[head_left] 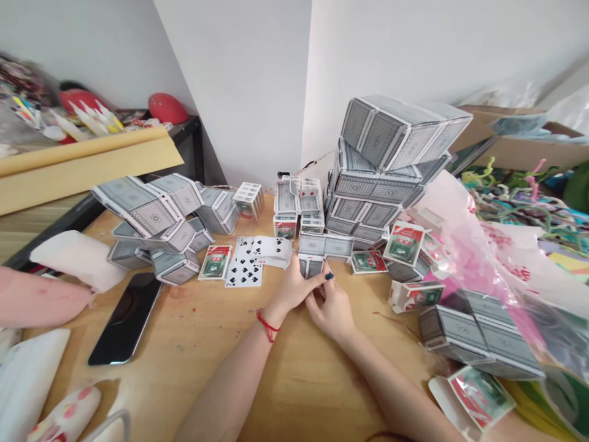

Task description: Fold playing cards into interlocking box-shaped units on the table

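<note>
My left hand, with a red string bracelet on its wrist, and my right hand meet near the middle of the table. Both are closed around a small block of grey-backed playing cards; fingers hide its lower part. Just behind it sits a longer grey card block. To the left of my hands, loose playing cards lie face up, spades showing. A red and green card box lies beside them. Another card box rests to the right of my hands.
Tall stacked card blocks rise at the back right, and a lower stack stands at the left. A black phone lies on the wooden table. Opened card boxes and plastic wrap crowd the right side.
</note>
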A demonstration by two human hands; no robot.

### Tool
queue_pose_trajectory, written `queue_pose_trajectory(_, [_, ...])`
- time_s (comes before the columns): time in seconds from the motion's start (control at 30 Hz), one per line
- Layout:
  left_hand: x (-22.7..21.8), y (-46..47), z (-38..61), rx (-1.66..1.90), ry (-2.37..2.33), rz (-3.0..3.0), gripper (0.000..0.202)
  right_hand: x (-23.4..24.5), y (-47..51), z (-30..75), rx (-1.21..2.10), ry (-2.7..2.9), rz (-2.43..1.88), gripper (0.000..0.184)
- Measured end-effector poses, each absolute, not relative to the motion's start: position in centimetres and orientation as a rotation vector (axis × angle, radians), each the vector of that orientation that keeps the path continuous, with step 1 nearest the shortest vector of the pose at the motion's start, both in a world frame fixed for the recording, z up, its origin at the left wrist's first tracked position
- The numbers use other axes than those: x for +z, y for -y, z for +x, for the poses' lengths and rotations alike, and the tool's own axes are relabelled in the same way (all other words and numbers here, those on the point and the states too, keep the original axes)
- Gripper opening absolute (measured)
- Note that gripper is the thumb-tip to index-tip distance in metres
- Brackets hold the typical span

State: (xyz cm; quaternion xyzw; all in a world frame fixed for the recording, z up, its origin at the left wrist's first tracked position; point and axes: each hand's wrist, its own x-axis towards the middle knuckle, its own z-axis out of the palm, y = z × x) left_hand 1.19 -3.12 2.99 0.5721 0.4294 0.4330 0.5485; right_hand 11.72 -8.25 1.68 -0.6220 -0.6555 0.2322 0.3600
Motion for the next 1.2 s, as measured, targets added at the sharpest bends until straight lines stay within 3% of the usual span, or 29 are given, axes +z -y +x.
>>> queue_pose_trajectory(0.13, [2.8, 2.9, 1.2, 1.058, -0.998, 1.267, 0.044, 1.9, 7.9, 12.2, 0.869, 1.522, -1.449, 0.027])
queue_pose_trajectory(0.3, [2.5, 2.8, 0.9, 1.004, -1.004, 1.202, 0.043, 1.7, 6.8, 13.1, 1.205, 1.123, -1.326, 0.031])
queue_pose_trajectory(0.7, [3.4, 3.5, 1.3, 0.972, -0.846, 1.079, 0.036, 1.3, 6.0, 14.0, 1.678, 1.1, -1.041, 0.04])
queue_pose_trajectory(0.97, [3.2, 4.0, 1.5, 0.93, -0.78, 0.978, 0.033, 0.9, 6.0, 13.9, 1.708, 1.006, -1.006, 0.039])
queue_pose_trajectory(1.2, [3.2, 4.0, 2.3, 1.107, -0.946, 1.093, 0.037, 0.7, 6.3, 13.8, 1.618, 1.108, -1.117, 0.035])
